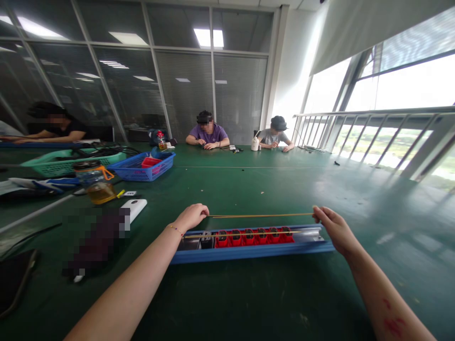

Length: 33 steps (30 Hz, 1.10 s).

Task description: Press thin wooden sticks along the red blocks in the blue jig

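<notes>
A thin brass-coloured strip point(261, 216) stretches level between my two hands, above the far side of a blue power strip housing point(256, 253). My left hand point(194, 218) pinches its left end, and my right hand point(330, 225) pinches the other between thumb and fingers. Inside the long housing is a row of several red sockets point(235, 240) with black tops, and a black switch-like block point(206, 240) at their left. A second brass-coloured strip point(254, 233) lies lengthwise over the row. The silvery inner floor point(308, 235) shows at the right end.
Left on the green table point(234, 293) are a jar of amber liquid point(101, 189), a blue basket point(142, 170), a green basket point(64, 163), a white device point(137, 208) and a dark phone point(16, 277). Co-workers point(209, 132) sit along the far side and left.
</notes>
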### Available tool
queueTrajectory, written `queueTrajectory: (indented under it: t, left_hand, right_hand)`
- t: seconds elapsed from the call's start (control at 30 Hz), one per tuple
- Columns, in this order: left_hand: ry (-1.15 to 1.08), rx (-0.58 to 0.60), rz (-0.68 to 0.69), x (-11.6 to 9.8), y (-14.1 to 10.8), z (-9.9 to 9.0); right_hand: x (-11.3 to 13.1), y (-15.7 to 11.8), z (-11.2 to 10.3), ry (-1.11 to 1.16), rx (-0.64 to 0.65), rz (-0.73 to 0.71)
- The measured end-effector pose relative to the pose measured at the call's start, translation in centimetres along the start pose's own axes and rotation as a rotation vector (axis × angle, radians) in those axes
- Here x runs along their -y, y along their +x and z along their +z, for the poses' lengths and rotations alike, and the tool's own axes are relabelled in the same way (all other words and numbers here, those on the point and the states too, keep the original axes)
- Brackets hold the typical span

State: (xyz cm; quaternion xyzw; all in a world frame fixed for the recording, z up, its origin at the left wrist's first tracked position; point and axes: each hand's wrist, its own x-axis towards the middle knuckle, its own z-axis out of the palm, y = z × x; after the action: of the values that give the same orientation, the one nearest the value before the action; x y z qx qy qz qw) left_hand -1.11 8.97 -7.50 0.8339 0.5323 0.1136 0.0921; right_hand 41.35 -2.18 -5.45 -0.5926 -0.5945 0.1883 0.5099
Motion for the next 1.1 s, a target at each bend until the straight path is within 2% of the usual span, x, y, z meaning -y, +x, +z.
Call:
queueTrajectory:
  t: [0.13, 0.23, 0.37, 0.5, 0.73, 0.93, 1.1]
  left_hand:
    - [-0.024, 0.006, 0.003, 0.1, 0.1, 0.1]
    - [-0.017, -0.004, 0.018, 0.3, 0.3, 0.4]
    - [0.009, -0.042, 0.04, 0.3, 0.4, 0.5]
    - [0.001, -0.04, 0.015, -0.2, 0.2, 0.1]
    - [-0.011, -0.006, 0.027, -0.2, 0.1, -0.1]
    - [-0.051, 0.018, 0.032, 0.4, 0.4, 0.5]
    - [-0.035, 0.009, 0.024, 0.3, 0.4, 0.5]
  right_hand:
    - [-1.5, 0.6, -0.9, -0.099, -0.037, 0.015]
    - [-2.3, 0.8, -0.6, -0.218, 0.023, 0.027]
    - [-2.3, 1.3, 0.3, -0.386, 0.159, -0.003]
    - [-1.5, 2.7, 1.6, -0.428, 0.344, -0.082]
    - [-1.7, 5.6, 5.5, -0.469, 0.59, -0.155]
    - [-2.5, 7.1, 8.0, -0.499, 0.569, -0.134]
    - [-2.4, 7.2, 8.4, -0.447, 0.54, -0.117]
